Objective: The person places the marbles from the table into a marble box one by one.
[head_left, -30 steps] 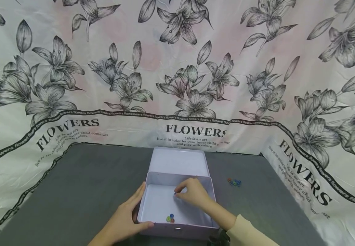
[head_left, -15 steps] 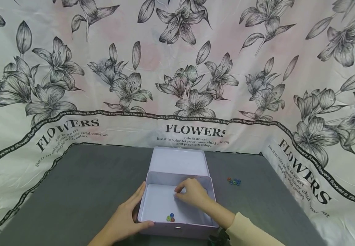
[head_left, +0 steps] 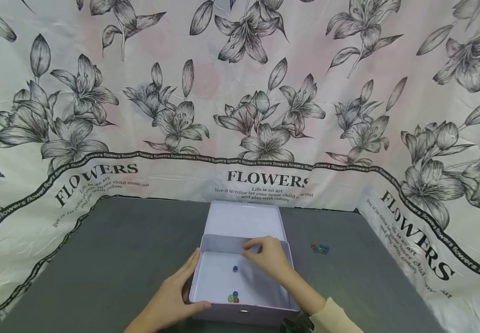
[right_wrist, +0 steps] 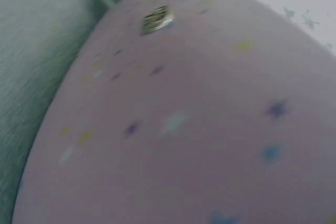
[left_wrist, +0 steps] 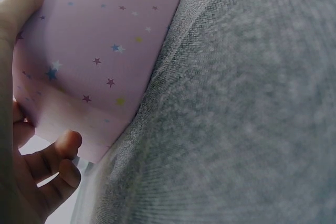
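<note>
A pale metal box (head_left: 215,277) lies on the table with its lid (head_left: 244,219) folded back. My left hand (head_left: 173,293) grips its left side, thumb over the front rim; the left wrist view shows the pink, star-printed wall (left_wrist: 105,40) in its grasp. My right hand (head_left: 269,259) hovers over the box's interior, thumb and index finger bent close together, no marble visible between them. Below and left of these fingertips, a dark blue marble (head_left: 235,268) sits on the box floor. Near the front wall rest a blue marble (head_left: 235,293), a yellow-green marble (head_left: 230,298) and an orange marble (head_left: 236,300).
Several more marbles (head_left: 320,249) lie in a cluster on the grey tablecloth (head_left: 140,240), right of the box. A flower-printed curtain (head_left: 173,180) borders the table at the back and sides. The box's metal clasp (right_wrist: 157,20) shows in the right wrist view.
The right hand has let go of the dark blue marble, which now lies on the box floor, and has lifted slightly back and to the right. The left hand keeps its hold.
</note>
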The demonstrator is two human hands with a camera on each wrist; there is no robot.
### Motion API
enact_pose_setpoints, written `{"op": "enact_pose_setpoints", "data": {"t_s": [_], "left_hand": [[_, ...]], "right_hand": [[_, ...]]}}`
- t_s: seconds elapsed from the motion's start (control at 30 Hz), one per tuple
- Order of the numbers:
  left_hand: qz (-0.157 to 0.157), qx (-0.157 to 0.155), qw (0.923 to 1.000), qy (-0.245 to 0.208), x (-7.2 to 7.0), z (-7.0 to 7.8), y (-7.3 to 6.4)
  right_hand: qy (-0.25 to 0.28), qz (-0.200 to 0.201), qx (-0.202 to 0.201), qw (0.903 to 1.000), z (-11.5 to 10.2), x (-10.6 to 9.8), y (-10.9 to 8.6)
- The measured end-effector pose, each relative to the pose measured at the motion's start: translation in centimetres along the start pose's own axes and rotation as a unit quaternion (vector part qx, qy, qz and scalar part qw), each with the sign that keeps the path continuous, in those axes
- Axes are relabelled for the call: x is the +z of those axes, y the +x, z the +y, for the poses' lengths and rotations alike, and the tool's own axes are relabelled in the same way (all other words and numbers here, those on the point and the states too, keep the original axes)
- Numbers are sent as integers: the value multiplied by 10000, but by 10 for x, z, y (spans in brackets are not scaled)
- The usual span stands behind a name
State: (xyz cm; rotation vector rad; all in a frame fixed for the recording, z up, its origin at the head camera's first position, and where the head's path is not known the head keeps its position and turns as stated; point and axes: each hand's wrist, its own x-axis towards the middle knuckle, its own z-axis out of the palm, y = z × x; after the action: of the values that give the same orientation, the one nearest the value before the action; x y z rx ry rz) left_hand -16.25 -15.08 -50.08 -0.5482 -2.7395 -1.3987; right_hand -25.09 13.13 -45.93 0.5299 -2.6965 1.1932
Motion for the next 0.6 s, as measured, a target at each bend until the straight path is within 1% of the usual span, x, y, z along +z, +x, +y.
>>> {"op": "enact_pose_setpoints", "data": {"t_s": [0.07, 0.17, 0.3, 0.37, 0.47, 0.6], "left_hand": [[-27, -43, 10000, -38, 1, 0, 1], [-31, -74, 10000, -50, 2, -1, 1], [18, -83, 10000, -41, 2, -2, 0], [67, -40, 10000, -41, 2, -2, 0], [147, 59, 9999, 7, 2, -2, -1], [234, 162, 9995, 160, 2, -3, -1]], "right_hand": [[154, 158, 50, 9997, 0, -3, 1], [331, 313, 286, 9986, -1, -7, 2], [652, 525, 625, 9945, -1, -12, 2], [817, 625, 715, 9921, -1, -15, 1], [1054, 742, 801, 9884, -1, -17, 0], [1206, 848, 808, 9858, 0, -19, -1]]}}
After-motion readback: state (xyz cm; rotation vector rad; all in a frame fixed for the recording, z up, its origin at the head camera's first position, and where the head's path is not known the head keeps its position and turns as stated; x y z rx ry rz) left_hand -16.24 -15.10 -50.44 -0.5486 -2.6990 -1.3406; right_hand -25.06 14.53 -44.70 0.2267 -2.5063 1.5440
